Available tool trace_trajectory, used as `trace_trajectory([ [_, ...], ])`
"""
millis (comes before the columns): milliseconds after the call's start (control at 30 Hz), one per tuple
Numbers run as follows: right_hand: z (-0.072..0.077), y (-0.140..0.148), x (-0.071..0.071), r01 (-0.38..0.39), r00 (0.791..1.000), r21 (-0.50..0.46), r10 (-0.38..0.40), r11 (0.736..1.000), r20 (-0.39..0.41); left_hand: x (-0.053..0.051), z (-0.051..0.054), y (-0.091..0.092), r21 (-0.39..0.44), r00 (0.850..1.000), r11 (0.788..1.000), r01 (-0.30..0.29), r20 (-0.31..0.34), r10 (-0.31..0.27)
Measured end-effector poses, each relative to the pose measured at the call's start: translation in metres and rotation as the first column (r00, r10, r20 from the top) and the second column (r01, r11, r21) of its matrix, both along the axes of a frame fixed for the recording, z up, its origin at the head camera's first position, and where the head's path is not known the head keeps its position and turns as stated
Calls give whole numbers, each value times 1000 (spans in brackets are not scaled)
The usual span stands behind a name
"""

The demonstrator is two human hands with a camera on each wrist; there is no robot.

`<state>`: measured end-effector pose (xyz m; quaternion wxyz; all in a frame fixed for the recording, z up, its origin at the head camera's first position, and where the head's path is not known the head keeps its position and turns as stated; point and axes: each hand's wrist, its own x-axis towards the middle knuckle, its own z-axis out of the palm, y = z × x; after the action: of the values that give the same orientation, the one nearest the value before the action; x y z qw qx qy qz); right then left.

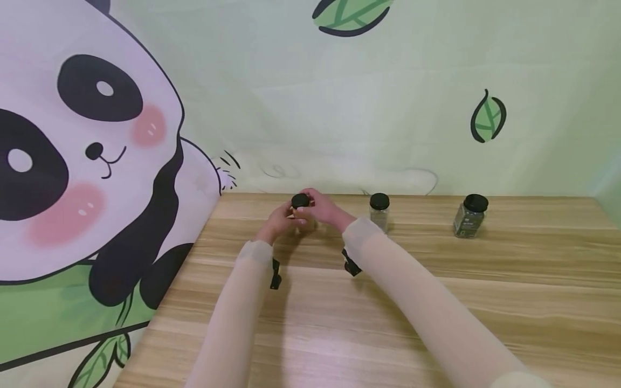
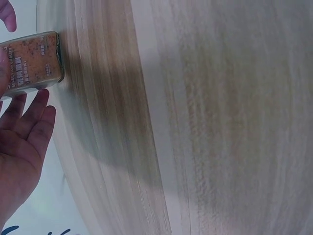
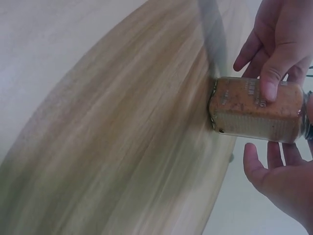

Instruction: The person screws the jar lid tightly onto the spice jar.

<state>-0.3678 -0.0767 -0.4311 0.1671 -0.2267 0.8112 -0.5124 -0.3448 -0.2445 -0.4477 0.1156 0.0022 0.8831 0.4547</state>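
A square glass jar of orange-brown seasoning (image 3: 239, 110) with a black lid (image 1: 300, 201) stands upright on the wooden table, at its far left. My left hand (image 1: 280, 221) grips its left side. In the right wrist view the left thumb (image 3: 269, 83) lies across the label, and the left fingers pass behind the glass. From the right, my right hand (image 1: 326, 209) holds the jar's top near the lid, thumb in front and index finger behind. Its lower fingers (image 3: 254, 159) spread away from the glass. The left wrist view cuts off the jar's top.
A clear black-lidded jar (image 1: 379, 213) stands right of my hands, partly behind the right sleeve. Farther right is another black-lidded jar (image 1: 469, 215) with a dark label. Behind the wooden table (image 1: 330, 323) hangs a green backdrop (image 1: 271, 108) with a panda print at left.
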Motion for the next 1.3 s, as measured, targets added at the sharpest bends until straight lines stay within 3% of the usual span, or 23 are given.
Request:
trace_trajectory([
  [400,-6,10,2,23,998,1,-23,1000,-57,-5,0,3,-14,999,999,30,-32,-30],
  [600,-7,35,15,120,992,19,-119,993,-39,-6,-4,-1,-22,999,999,22,-32,-23],
  [733,-14,53,31,143,988,19,-142,989,-59,-6,-5,-5,-38,998,999,38,-46,-40],
  [867,-28,71,50,107,991,43,-102,993,-91,-4,-2,-6,-72,998,995,63,-23,-65],
  [1067,-39,98,73,17,994,108,-6,994,-107,-3,1,-6,-61,998,997,53,20,-52],
  [1200,-40,111,79,-31,989,134,49,991,-139,-4,-1,-12,-68,999,997,42,30,-40],
  [1300,-35,118,79,-44,987,161,68,986,-146,-3,-3,-19,-118,999,993,28,41,-23],
])
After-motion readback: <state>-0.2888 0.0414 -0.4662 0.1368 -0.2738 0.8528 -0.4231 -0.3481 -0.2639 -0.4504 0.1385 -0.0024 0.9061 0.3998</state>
